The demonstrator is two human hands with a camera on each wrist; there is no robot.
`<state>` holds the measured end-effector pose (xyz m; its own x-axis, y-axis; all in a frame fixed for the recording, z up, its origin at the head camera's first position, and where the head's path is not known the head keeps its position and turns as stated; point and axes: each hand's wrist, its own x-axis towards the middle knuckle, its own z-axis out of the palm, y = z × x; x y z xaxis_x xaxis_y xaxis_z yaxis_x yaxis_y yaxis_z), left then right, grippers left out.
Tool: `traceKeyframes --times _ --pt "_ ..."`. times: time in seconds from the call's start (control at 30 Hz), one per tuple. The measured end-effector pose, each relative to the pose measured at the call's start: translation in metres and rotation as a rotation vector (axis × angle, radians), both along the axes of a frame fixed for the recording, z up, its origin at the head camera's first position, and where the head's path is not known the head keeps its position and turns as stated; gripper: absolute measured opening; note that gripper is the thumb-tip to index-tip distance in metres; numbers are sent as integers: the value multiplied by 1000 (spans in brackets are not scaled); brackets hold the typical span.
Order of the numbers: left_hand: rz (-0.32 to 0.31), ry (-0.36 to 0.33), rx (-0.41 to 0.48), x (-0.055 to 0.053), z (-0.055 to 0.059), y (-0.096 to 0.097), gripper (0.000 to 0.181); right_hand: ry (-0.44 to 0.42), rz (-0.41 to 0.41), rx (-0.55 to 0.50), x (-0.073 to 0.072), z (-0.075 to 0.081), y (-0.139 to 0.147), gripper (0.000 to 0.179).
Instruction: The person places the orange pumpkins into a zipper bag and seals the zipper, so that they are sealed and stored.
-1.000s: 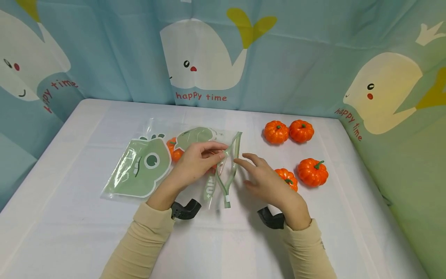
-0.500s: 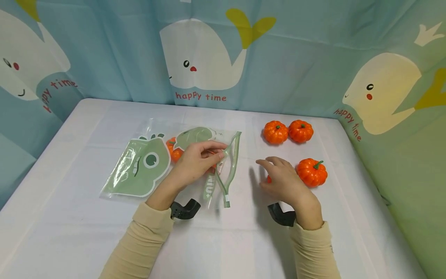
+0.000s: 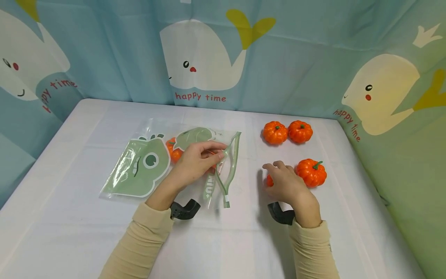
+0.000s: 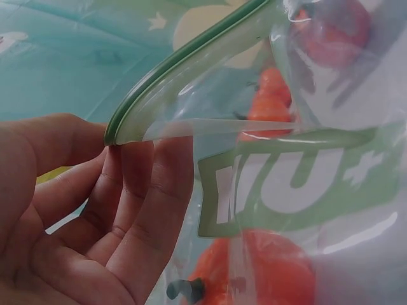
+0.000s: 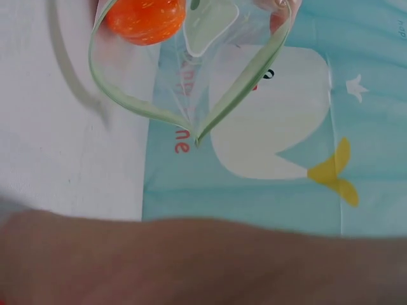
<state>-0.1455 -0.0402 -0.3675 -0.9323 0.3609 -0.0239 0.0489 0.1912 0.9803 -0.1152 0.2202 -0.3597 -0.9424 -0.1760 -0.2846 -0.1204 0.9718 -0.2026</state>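
Note:
My left hand (image 3: 195, 161) pinches the rim of a clear zip bag (image 3: 146, 180) printed with a green cartoon face. In the left wrist view, thumb and fingers hold the green zip edge (image 4: 137, 101), and the mouth gapes toward the right. Orange toy pumpkins (image 4: 273, 267) show through the plastic. To the right of the mouth, my right hand (image 3: 290, 184) curls over a small orange pumpkin (image 3: 270, 181), mostly hidden beneath it. In the right wrist view only the edge of that hand (image 5: 191, 260) appears, below the open bag mouth (image 5: 143, 111).
One larger pumpkin (image 3: 311, 173) with a green stem sits just right of my right hand. Two more, a left one (image 3: 275, 133) and a right one (image 3: 300, 131), stand side by side at the back. A blue whale-print curtain (image 3: 299, 69) borders the white table (image 3: 237, 244).
My right hand has drawn back from the bag mouth to the right, coming over the small pumpkin and lowering, fingers curling more. The left hand keeps its hold on the bag rim.

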Motion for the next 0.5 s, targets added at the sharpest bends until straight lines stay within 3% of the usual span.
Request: traceKeyframes --times 0.3,0.4,0.5 --pt "8 -25 -4 0 0 1 31 119 80 -149 -7 -10 -7 54" --pt "9 -23 -4 0 -1 1 31 116 52 -140 -7 -11 -10 57" --pt "8 -15 -6 0 -1 1 32 52 -8 -106 -6 -10 -9 66"
